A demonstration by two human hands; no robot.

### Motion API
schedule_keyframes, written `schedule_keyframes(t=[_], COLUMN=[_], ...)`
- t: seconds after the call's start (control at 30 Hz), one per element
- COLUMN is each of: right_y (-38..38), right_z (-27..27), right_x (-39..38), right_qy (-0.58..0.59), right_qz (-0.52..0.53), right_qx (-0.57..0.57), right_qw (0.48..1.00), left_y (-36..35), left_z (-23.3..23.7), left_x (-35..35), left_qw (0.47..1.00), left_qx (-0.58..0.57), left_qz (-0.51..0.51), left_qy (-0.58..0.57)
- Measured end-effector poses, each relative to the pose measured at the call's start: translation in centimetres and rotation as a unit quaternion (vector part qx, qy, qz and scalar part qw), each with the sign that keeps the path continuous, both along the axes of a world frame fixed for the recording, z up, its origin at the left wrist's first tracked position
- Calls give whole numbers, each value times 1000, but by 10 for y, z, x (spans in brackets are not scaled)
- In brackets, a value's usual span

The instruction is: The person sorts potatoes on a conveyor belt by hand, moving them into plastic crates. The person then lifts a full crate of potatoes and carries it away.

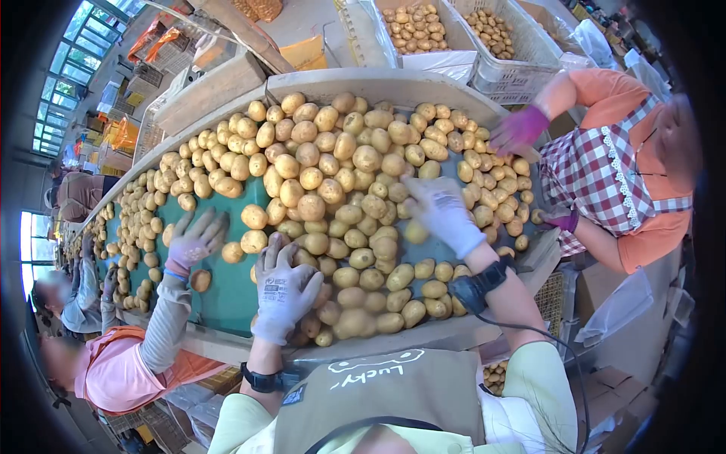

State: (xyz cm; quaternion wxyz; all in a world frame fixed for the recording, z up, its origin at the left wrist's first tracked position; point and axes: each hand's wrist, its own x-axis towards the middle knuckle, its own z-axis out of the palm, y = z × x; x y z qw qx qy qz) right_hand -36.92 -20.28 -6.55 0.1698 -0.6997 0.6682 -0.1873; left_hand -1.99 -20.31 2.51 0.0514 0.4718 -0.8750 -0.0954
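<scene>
Many potatoes [310, 155] lie heaped on a green sorting belt [227, 295] in front of me. My left hand [286, 295], in a white glove with dark print, rests at the heap's near left edge. Its fingers are stretched out and touch potatoes, without closing round any. My right hand [445, 212], also gloved in white, reaches over the right part of the heap. Its outstretched fingers point left and are partly blurred by motion. Just below them is a blurred yellow potato [416, 231]. Both wrists carry black straps.
At left, a co-worker's gloved hand [198, 240] reaches over the belt. At right, a co-worker in a checked apron [605, 178] has a purple-gloved hand [520, 130] by the potatoes. Potato-filled crates [514, 76] stand behind the belt's wooden rim [378, 78]. A cable [544, 333] hangs from my right wrist.
</scene>
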Motion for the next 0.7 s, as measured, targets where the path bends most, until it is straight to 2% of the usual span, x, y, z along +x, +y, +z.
schedule_keyframes(t=[0.13, 0.2, 0.27, 0.33, 0.37, 0.43, 0.47, 0.5, 0.53, 0.6, 0.67, 0.7], right_y=[-17, -26, -26, -21, -22, -49, -56, -82, -94, -89, -58, -37], right_z=[11, 10, 9, 25, 27, 74, 87, 59, 78, 83, 49, 45], right_x=[27, 15, 5, 0, -3, 4, -17, -45, -51, -43, -8, 16], right_qy=[70, 0, -11, 4, 73, 265, 141, 181, 202, 133, 88, 94], right_qz=[5, 36, 57, 176, 240, 200, 89, -66, -148, -59, 6, 84], right_qx=[-8, 54, 18, 44, -42, 14, -260, -276, -366, -346, -181, -98], right_qw=[998, 998, 998, 983, 967, 943, 951, 942, 896, 927, 980, 987], left_y=[-3, -4, -4, -5, -4, -6, -6, -6, -7, -9, -8, -8], left_z=[1, -2, -1, 1, 2, 3, 3, 2, 1, 2, 2, 2], left_x=[2, 6, 9, 9, 9, 7, 8, 9, 9, 9, 9, 9], left_qw=[1000, 1000, 1000, 999, 999, 999, 1000, 1000, 1000, 1000, 1000, 1000], left_qx=[7, -7, 13, 21, 23, 28, 18, 9, 9, 23, 16, 8], left_qz=[-3, -2, -2, -3, -1, 0, -2, -5, -7, -3, -3, 0], left_qy=[8, 12, 20, 26, 23, 18, 18, 18, 18, 19, 22, 24])
